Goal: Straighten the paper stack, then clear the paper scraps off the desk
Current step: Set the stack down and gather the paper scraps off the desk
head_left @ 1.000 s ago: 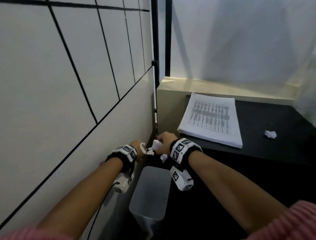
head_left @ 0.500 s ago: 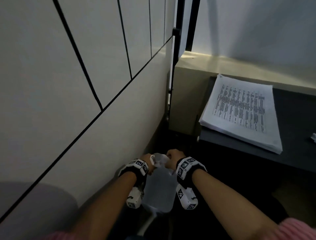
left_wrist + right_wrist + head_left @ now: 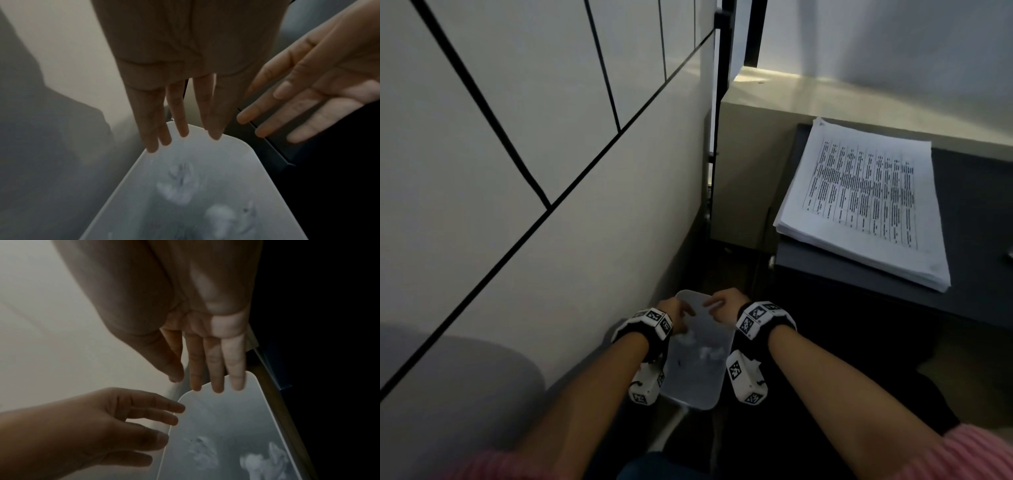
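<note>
A white bin [image 3: 690, 399] stands on the floor between the wall and the desk, and crumpled paper scraps [image 3: 709, 353] lie inside it. The same paper scraps [image 3: 179, 186] [image 3: 202, 451] show blurred in both wrist views. My left hand [image 3: 676, 313] and right hand [image 3: 722, 308] hover over the bin's far end, fingers straight and spread, holding nothing. The left hand [image 3: 180, 113] points down at the bin rim [image 3: 236, 141]. The right hand [image 3: 207, 363] does the same at the bin rim [image 3: 255, 378]. The printed paper stack [image 3: 866, 202] lies squared on the dark desk [image 3: 976, 260].
A pale panelled wall [image 3: 517, 171] runs close along the left of the bin. A beige ledge [image 3: 791, 99] sits behind the desk. A small pale bit [image 3: 1009, 255] shows at the frame's right edge on the desk. The floor under the desk is dark.
Both hands carried scraps down from desk height to the bin and let them go; the fingers have opened and the scraps now lie in the bin. My view swung left and down.
</note>
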Motion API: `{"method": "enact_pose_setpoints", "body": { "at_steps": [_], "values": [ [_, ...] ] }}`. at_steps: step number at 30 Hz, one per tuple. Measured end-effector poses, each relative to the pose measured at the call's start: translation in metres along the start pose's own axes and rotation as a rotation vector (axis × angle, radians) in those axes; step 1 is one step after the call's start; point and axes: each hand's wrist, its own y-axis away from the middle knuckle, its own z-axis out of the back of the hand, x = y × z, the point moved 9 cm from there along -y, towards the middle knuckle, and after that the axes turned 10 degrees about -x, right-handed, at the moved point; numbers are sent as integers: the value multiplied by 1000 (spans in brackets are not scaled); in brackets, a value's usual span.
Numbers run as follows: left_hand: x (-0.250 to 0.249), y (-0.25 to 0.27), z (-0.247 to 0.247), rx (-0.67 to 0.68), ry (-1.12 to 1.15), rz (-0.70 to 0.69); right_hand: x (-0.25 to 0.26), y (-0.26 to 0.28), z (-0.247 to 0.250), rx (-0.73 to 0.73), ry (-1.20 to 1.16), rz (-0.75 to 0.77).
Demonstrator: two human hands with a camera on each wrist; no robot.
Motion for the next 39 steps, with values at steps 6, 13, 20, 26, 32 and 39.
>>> {"method": "enact_pose_setpoints", "body": {
  "at_steps": [6, 13, 20, 26, 32, 39],
  "values": [
    [-1, 4, 8, -29, -21, 7, 0, 7, 5, -20, -27, -52],
    [-21, 17, 28, -39, -79, -18, 15, 27, 22, -26, 67, 11],
    [-44, 35, 64, -136, -131, -45, 43, 61, 45, 20, 47, 112],
    [-81, 51, 134, -415, -110, -58, 59, 114, 93, 74, -16, 214],
    [-154, 64, 188, -671, -61, -192, 38, 164, 194, -148, -37, 279],
    [-272, 85, 182, -654, -114, -474, -44, 199, 327, -648, 191, 98]
  ]
}}
